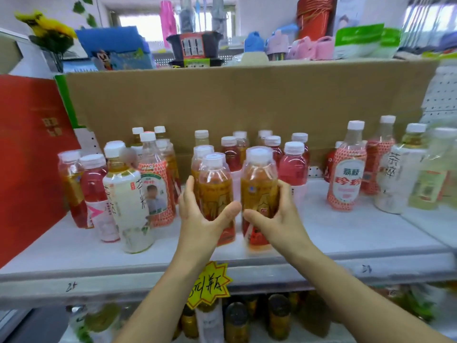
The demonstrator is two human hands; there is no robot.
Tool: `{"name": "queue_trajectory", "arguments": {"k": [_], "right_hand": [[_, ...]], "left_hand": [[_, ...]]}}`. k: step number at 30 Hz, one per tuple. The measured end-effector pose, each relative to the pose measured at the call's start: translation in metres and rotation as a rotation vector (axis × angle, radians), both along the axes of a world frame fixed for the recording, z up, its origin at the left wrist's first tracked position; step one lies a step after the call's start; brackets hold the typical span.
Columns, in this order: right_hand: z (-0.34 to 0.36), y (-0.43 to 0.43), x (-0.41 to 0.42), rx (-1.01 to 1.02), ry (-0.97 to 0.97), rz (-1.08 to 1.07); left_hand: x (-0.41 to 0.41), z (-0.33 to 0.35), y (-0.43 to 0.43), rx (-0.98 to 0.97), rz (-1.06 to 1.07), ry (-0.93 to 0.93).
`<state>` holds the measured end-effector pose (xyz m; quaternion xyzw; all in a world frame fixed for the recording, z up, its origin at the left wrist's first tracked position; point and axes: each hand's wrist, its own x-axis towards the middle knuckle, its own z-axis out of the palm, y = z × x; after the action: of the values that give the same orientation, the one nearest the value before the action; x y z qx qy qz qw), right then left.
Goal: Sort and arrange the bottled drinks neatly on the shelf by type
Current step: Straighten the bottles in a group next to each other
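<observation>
Left hand (201, 219) curls its fingers round one white-capped amber plastic bottle (215, 189), right hand (280, 219) round its twin bottle (259, 186), pairing this type on the white metal shelf (346, 231); next, probably, set both flush in a row.

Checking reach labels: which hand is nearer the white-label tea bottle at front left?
Left. The left hand grips an amber bottle just right of the white-label tea bottle; the right hand holds the neighbouring amber bottle, farther right.
</observation>
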<state>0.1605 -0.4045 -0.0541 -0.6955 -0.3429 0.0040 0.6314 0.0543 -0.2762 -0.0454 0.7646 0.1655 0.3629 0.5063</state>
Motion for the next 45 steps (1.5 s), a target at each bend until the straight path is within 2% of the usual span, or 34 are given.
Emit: {"name": "queue_trajectory", "arguments": {"k": [6, 9, 11, 13, 15, 17, 19, 22, 27, 32, 35, 43, 45], "right_hand": [[-0.015, 0.019, 0.018, -0.012, 0.024, 0.089], [-0.014, 0.011, 0.024, -0.108, -0.057, 0.091], [-0.005, -0.006, 0.027, -0.118, -0.162, -0.003], [0.010, -0.029, 0.035, 0.023, -0.279, -0.182], [0.022, -0.043, 0.057, 0.147, -0.273, -0.327], [0.029, -0.040, 0.086, 0.067, -0.161, -0.313], [0.027, -0.028, 0.104, -0.065, -0.078, -0.211], [0.019, -0.024, 0.114, -0.057, 0.008, -0.074], [0.018, -0.064, 0.117, -0.034, -0.017, -0.042], [0.016, -0.128, 0.117, -0.026, -0.032, -0.069], [0.015, -0.152, 0.117, -0.052, -0.016, -0.114], [0.008, -0.161, 0.115, -0.054, 0.023, -0.182], [0.006, -0.160, 0.114, -0.037, 0.023, -0.187]], "left_hand": [[0.015, 0.000, -0.004, 0.027, 0.084, -0.021], [0.021, -0.004, -0.005, 0.009, 0.121, -0.051], [0.024, -0.005, -0.010, 0.030, 0.196, -0.083], [0.024, -0.002, -0.022, 0.137, 0.289, -0.178], [0.027, 0.009, -0.043, 0.296, 0.287, -0.325], [0.038, 0.020, -0.069, 0.436, 0.195, -0.406], [0.055, 0.028, -0.091, 0.482, 0.070, -0.402], [0.082, 0.036, -0.107, 0.342, -0.066, -0.335], [0.135, 0.038, -0.100, -0.091, -0.104, -0.177], [0.188, 0.031, -0.092, -0.284, 0.125, 0.026], [0.217, 0.025, -0.070, -0.311, 0.241, 0.055], [0.232, 0.013, -0.060, -0.186, 0.296, 0.066], [0.221, 0.006, -0.069, -0.163, 0.245, 0.036]]}}
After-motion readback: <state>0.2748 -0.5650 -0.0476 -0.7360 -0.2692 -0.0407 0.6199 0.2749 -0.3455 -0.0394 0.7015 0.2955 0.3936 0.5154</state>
